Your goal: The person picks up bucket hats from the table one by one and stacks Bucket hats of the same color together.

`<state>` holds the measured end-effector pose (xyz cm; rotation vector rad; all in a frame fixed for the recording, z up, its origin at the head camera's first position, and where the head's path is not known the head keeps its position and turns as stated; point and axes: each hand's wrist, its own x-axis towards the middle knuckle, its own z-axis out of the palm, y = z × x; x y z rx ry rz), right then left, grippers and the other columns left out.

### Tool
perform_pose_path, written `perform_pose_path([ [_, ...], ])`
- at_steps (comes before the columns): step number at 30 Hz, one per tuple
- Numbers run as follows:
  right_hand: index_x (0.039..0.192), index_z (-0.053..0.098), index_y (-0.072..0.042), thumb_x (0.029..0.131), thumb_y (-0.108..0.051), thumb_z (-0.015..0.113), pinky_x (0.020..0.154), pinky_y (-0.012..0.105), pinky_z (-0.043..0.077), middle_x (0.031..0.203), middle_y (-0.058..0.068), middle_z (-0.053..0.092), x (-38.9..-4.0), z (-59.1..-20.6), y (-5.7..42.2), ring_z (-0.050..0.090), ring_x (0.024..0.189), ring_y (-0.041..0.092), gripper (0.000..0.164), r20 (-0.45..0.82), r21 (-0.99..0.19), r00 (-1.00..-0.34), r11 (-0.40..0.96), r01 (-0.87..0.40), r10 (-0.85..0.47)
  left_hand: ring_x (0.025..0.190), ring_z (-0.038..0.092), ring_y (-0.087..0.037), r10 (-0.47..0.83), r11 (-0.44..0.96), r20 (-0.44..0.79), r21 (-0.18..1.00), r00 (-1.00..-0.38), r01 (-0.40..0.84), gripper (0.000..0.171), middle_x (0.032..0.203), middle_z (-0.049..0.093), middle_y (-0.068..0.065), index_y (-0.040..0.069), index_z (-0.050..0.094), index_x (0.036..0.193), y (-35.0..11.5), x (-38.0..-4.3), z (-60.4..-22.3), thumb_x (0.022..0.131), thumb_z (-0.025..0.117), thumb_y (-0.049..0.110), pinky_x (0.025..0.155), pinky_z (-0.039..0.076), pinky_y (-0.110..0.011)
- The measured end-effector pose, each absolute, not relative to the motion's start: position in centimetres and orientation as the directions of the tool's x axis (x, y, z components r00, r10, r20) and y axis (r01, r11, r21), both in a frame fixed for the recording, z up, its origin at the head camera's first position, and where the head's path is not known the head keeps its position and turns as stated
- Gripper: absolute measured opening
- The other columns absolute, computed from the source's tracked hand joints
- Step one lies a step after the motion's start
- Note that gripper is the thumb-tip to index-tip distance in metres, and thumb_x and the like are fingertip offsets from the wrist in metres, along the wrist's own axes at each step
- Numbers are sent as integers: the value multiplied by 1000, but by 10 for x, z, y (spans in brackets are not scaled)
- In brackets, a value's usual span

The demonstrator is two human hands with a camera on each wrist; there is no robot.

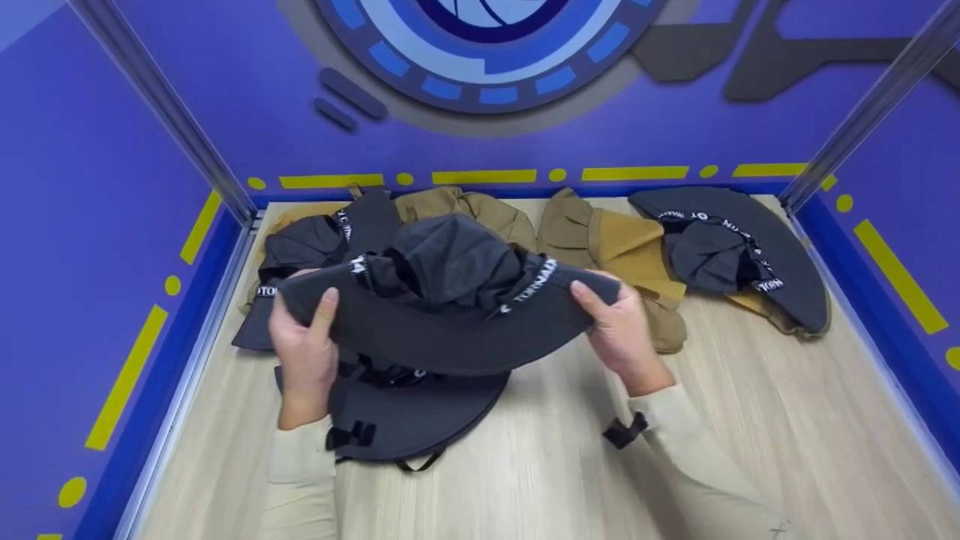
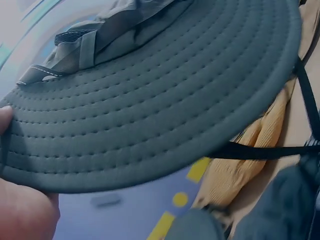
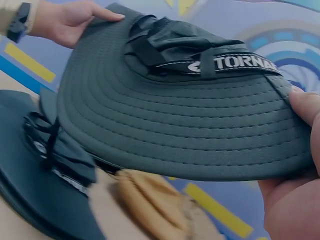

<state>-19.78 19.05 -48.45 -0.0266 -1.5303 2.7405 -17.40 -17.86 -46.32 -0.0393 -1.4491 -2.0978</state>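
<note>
A dark grey sun hat (image 1: 435,337) is held up above the tabletop, its wide brim facing me and its crown behind. Along the brim's inner edge runs a band with white lettering. My left hand (image 1: 304,352) pinches the left end of the brim, thumb on top. At the other end, my right hand (image 1: 622,337) grips the brim the same way. Both wrist views show the brim's stitched rows. Below the held hat, another dark hat (image 1: 420,420) lies on the table, partly hidden by it and by my left arm.
At the back left lies a dark hat (image 1: 300,247) beside a brown hat (image 1: 487,210). A tan and brown hat (image 1: 626,240) and a dark-brimmed hat (image 1: 780,247) lie at the back right. Blue panels (image 1: 900,225) wall the wooden tabletop (image 1: 787,435).
</note>
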Motion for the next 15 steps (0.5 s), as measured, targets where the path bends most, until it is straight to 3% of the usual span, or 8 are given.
perform_pose_path([
  [3,103,60,-3,84,-4,68,73,37,57,92,10,68,-198,-499,169,69,78,21,20,-46,-853,-999,-520,45,-10,96,60,-24,-486,-233,328,845,-810,481,38,109,59,-18,-5,54,116,-196,-169,-470,81,68,-4,83,52,-30],
  [8,107,61,2,82,-10,72,76,38,56,95,12,69,-198,-531,141,69,81,23,30,-109,-873,-992,-471,129,-68,107,56,-26,-509,-139,276,908,-815,394,51,123,54,-16,5,49,128,-223,-156,-490,81,70,0,84,52,-27],
  [12,104,62,6,80,-15,74,75,36,56,90,13,70,-199,-553,125,69,79,22,34,-180,-882,-976,-419,216,-124,112,55,-21,-522,-42,210,962,-827,271,55,133,50,-15,11,47,132,-240,-145,-507,82,69,2,84,51,-21],
  [15,114,57,5,78,-14,76,76,34,56,95,13,70,-198,-563,117,69,81,21,46,-232,-881,-962,-388,269,-140,110,56,-16,-548,56,147,989,-823,138,52,133,52,-15,10,49,131,-248,-142,-518,83,69,4,83,49,-16],
])
